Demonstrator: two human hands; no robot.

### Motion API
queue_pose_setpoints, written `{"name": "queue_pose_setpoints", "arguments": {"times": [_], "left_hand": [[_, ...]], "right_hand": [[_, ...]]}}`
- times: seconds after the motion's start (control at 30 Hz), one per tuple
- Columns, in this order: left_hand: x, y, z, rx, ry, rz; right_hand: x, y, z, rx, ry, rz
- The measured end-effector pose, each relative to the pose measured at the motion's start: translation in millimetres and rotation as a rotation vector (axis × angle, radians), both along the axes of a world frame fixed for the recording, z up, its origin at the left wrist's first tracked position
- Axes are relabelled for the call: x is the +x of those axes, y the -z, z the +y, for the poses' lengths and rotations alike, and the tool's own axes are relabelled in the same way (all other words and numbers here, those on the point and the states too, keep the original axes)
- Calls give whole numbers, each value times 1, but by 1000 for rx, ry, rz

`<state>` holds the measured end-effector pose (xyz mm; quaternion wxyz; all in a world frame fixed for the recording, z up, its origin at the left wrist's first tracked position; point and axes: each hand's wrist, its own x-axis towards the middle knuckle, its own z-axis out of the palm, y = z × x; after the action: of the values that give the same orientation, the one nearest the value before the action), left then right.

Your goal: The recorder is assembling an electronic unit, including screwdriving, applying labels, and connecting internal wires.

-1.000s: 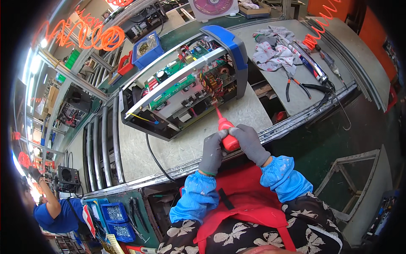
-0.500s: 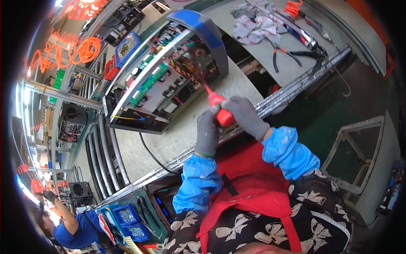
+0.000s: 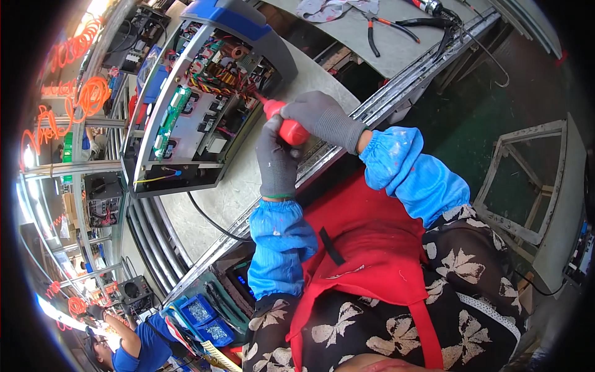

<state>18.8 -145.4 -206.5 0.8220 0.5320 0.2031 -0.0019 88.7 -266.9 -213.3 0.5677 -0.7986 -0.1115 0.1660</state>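
Observation:
Both my hands wear grey gloves and blue sleeve covers. Between them is a red bottle (image 3: 294, 132) with a thin pointed nozzle, tilted toward the far left. My left hand (image 3: 276, 158) grips its near left side, and my right hand (image 3: 325, 118) closes around its right side. The nozzle tip reaches the bundled coloured wires (image 3: 217, 82) inside an open electronics unit (image 3: 214, 115); whether it touches them I cannot tell. Green circuit boards, black parts and a blue-topped end panel (image 3: 238, 22) belong to that unit, which stands on a pale worktop (image 3: 204, 217).
Orange-handled pliers (image 3: 385, 31) and a patterned cloth (image 3: 334, 8) lie on the far bench. Metal rails (image 3: 396, 93) edge the worktop. Rollers (image 3: 155, 242) run at left. Blue trays of small parts (image 3: 199, 310) sit lower left, near a co-worker in blue (image 3: 145, 344).
The whole view has shifted, so the unit, bottle and hands appear farther left and higher. Both hands keep their grip, with the nozzle still at the unit's wiring.

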Motion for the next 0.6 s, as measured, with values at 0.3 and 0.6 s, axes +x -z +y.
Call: {"name": "queue_pose_setpoints", "arguments": {"times": [0.3, 0.6], "left_hand": [[4, 11, 2, 3, 52, -55], [5, 10, 3, -33, 13, -13]], "right_hand": [[15, 15, 0, -20, -66, -45], [13, 5, -1, -20, -112, -167]]}}
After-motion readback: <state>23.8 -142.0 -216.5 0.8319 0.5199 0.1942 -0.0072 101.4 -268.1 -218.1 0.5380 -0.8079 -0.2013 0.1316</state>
